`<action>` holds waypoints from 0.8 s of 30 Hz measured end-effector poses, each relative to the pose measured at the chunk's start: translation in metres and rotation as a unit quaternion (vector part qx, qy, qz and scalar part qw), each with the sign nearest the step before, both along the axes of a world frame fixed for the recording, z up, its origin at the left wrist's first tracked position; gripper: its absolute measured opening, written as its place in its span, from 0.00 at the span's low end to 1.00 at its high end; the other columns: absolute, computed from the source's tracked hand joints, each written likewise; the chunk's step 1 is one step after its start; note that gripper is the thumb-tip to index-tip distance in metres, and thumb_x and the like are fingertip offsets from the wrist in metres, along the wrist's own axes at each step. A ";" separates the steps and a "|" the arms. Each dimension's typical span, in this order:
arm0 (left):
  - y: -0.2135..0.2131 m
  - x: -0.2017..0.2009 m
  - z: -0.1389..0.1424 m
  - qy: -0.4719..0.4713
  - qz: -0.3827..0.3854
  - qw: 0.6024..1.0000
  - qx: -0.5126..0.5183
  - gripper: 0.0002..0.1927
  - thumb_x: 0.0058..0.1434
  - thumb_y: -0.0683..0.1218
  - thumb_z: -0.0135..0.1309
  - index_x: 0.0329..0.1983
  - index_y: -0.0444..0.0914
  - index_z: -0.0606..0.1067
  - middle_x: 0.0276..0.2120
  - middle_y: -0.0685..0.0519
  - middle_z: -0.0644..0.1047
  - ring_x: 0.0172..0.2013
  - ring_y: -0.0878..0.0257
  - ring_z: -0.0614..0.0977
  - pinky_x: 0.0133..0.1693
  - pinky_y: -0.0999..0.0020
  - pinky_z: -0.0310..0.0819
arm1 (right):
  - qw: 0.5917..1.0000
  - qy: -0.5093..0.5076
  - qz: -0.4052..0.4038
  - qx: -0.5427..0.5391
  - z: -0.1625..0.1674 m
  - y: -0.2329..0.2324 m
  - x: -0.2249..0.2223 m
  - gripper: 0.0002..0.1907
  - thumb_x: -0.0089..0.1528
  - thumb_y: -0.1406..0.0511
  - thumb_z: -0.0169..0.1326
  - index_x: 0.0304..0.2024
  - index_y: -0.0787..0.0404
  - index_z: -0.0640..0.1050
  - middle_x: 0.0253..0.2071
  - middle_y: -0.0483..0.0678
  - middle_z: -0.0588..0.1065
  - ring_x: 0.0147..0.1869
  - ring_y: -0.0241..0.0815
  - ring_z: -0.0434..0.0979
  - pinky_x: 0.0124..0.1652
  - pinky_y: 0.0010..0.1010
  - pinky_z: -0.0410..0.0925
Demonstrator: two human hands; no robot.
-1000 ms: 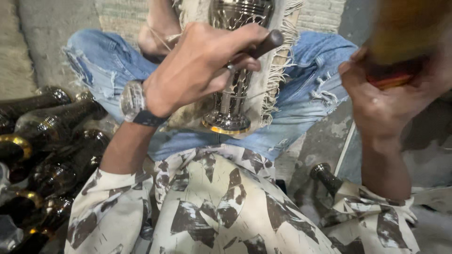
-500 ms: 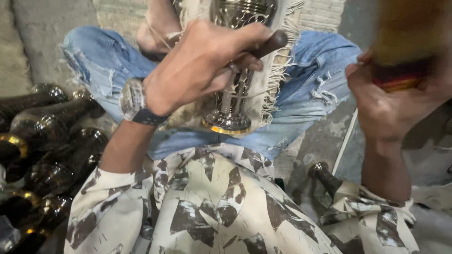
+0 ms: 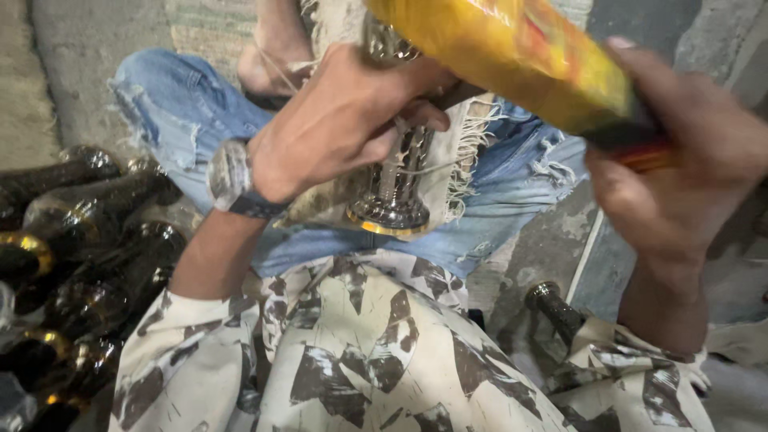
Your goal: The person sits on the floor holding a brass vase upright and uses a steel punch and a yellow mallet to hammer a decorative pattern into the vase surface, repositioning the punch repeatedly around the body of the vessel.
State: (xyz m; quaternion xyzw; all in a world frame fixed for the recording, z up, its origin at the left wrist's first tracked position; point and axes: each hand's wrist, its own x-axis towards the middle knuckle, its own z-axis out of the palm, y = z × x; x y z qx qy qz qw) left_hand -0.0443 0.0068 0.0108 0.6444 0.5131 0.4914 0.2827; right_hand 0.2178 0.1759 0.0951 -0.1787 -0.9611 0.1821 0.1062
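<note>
One view only, head cam; looks steeply down from the wearer's head onto lap & crossed legs; very close, the left hand [image 3: 336, 128] & right hand [image 3: 688, 184] fill much of the upper frame; patterned shirt [image 3: 360, 352] at bottom edge; floor w/ dark bottles [image 3: 88, 264] at left; no 2nd view to overlap.

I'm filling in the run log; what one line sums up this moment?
left hand: grips silver metal stand on lap | right hand: holds yellow package over it | dark bottles piled at left
</note>
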 end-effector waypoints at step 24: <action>0.001 -0.008 -0.007 0.060 -0.018 0.996 0.055 0.26 0.53 0.31 0.52 0.57 0.31 0.69 0.38 0.46 0.84 0.41 0.50 0.86 0.41 0.60 0.79 | 0.973 0.115 -0.113 -0.168 -0.019 -0.017 0.012 0.24 0.64 0.77 0.63 0.61 0.68 0.72 0.45 0.52 0.77 0.46 0.41 0.81 0.50 0.28 0.76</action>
